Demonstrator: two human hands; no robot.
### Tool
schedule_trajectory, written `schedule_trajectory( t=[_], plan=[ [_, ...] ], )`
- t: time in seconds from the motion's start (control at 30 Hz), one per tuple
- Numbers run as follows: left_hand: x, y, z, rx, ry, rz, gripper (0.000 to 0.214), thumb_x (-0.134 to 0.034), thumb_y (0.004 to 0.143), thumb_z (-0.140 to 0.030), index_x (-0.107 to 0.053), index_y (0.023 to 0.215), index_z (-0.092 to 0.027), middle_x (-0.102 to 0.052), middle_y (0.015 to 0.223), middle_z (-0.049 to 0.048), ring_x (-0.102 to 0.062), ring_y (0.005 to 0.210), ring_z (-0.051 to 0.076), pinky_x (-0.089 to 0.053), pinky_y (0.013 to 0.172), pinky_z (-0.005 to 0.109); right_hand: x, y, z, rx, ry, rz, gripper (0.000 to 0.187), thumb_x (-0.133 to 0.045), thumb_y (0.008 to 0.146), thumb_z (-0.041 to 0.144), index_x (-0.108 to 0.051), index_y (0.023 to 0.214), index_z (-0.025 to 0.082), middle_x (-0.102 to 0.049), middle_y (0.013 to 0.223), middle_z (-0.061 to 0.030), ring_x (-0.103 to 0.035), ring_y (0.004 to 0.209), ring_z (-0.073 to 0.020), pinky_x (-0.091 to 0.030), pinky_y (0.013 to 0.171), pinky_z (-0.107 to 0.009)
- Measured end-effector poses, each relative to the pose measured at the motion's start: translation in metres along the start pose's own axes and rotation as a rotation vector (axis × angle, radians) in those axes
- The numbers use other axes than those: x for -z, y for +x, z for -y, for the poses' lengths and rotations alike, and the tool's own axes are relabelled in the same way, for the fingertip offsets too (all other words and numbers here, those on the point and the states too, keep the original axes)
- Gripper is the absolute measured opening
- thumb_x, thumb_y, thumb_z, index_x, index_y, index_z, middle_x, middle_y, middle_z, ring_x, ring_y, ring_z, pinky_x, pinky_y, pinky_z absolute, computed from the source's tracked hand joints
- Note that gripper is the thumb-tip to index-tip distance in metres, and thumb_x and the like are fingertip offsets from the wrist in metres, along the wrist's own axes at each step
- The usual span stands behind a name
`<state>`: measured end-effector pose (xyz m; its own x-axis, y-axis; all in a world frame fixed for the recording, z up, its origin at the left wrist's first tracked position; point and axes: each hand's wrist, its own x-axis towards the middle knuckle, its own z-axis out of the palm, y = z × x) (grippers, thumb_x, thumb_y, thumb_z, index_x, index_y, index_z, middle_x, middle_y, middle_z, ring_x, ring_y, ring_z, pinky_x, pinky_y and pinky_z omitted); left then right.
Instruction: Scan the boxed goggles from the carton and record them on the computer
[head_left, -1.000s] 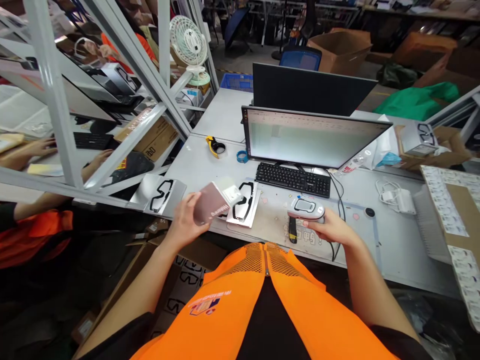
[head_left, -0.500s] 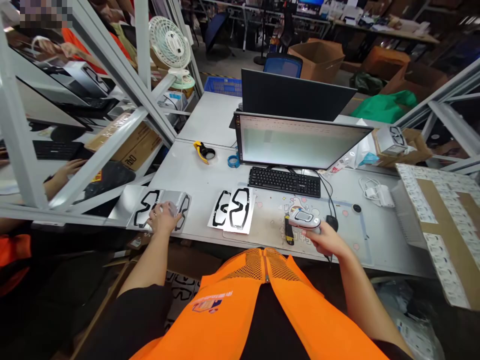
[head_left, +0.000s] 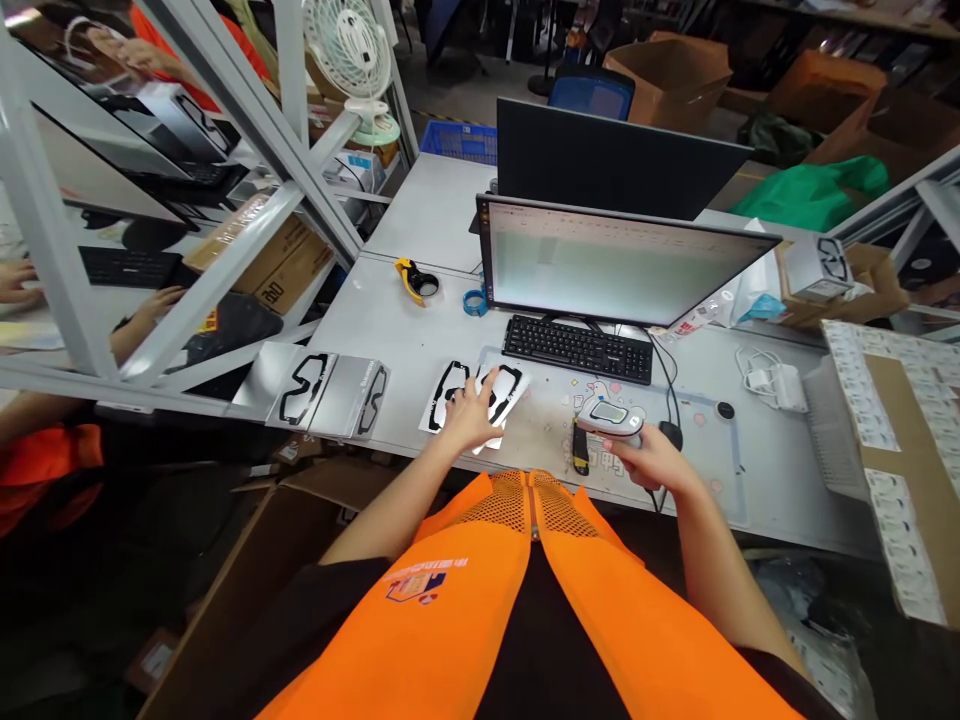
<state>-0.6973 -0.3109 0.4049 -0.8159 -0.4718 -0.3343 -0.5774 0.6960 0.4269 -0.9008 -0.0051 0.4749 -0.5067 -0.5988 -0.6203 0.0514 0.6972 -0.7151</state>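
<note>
My left hand (head_left: pixel 471 415) rests with fingers spread on a white printed card (head_left: pixel 513 388) that bears a black goggle outline. The card lies tilted, overlapping a second, similar card (head_left: pixel 442 400) on its left; my fingers cover part of both. My right hand (head_left: pixel 660 458) is wrapped round the handle of a grey-and-white barcode scanner (head_left: pixel 611 416), held above the table. Just below the scanner lies a yellow-and-black box cutter (head_left: pixel 580 447). At the table's left end, a flat silver box (head_left: pixel 346 398) with goggle outlines sits apart from my hands.
A keyboard (head_left: pixel 577 348) and a lit monitor (head_left: pixel 622 262) stand beyond my hands. Behind the cards are a yellow tape dispenser (head_left: pixel 415 283) and a blue tape roll (head_left: pixel 475 302). Metal frame bars (head_left: pixel 255 130) border the left side; another person's hand (head_left: pixel 157 305) shows beyond them.
My left hand has left the silver box and moved right onto the printed cards. The upper card has turned clockwise. My right hand still holds the scanner; the camera view has shifted slightly.
</note>
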Motion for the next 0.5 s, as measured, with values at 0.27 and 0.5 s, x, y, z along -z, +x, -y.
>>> schedule_trajectory(
  t=[0.27, 0.5],
  plan=[
    [0.023, -0.055, 0.056, -0.811, 0.024, -0.320, 0.122, -0.074, 0.087, -0.015, -0.003, 0.183, -0.039, -0.047, 0.169, 0.0185, -0.043, 0.161, 0.042, -0.041, 0.127, 0.061, 0.045, -0.014, 0.029, 0.075, -0.001, 0.257, 0.080, -0.086, 0.090, 0.065, -0.069, 0.152, 0.018, -0.043, 0.059, 0.0091, -0.033, 0.043, -0.0073, -0.026, 0.037, -0.019],
    [0.029, -0.056, 0.049, -0.802, 0.069, -0.370, 0.115, -0.073, 0.087, -0.014, -0.013, 0.183, -0.036, -0.052, 0.167, 0.0183, -0.046, 0.158, 0.042, -0.042, 0.125, 0.061, 0.049, -0.026, 0.077, 0.288, -0.075, 0.285, 0.068, -0.088, 0.088, 0.054, -0.078, 0.145, 0.017, -0.072, 0.086, -0.0057, -0.045, 0.052, -0.0086, -0.040, 0.041, -0.022]
  ],
)
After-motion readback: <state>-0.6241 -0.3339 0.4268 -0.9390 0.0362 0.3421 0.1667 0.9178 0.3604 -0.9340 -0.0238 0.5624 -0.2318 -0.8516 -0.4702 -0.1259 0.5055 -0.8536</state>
